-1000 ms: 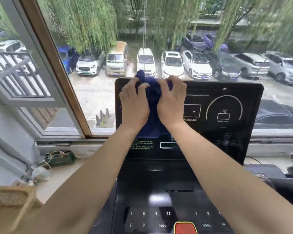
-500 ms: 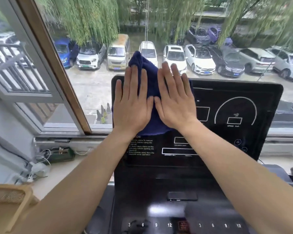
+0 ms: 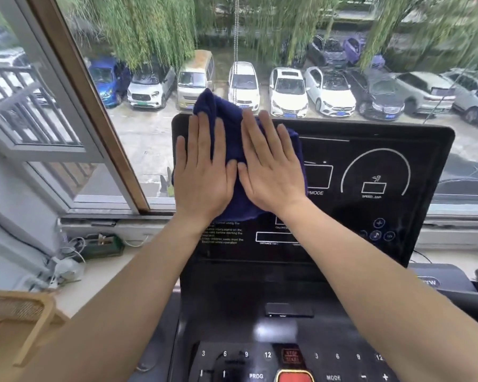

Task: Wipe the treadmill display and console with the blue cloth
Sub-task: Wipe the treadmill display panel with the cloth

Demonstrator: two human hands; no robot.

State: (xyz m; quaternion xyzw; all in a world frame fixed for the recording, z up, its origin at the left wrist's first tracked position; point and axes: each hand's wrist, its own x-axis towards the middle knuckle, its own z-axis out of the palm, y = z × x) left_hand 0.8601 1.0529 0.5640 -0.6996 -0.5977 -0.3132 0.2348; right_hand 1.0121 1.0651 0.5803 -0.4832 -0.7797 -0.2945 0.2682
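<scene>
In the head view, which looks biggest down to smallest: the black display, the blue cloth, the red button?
1. Display, largest by far.
2. Cloth, mostly hidden under both hands, so only its visible part is judged.
3. Red button, smallest, though cut off by the frame's bottom edge.

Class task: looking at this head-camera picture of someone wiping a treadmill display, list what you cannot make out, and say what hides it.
- Head view: upper-left part of the display, covered by the blue cloth and the flat left hand and right hand.
- Warning text: too small and blurred.
- Lower console: cut off by the bottom edge, forearms crossing it.
</scene>
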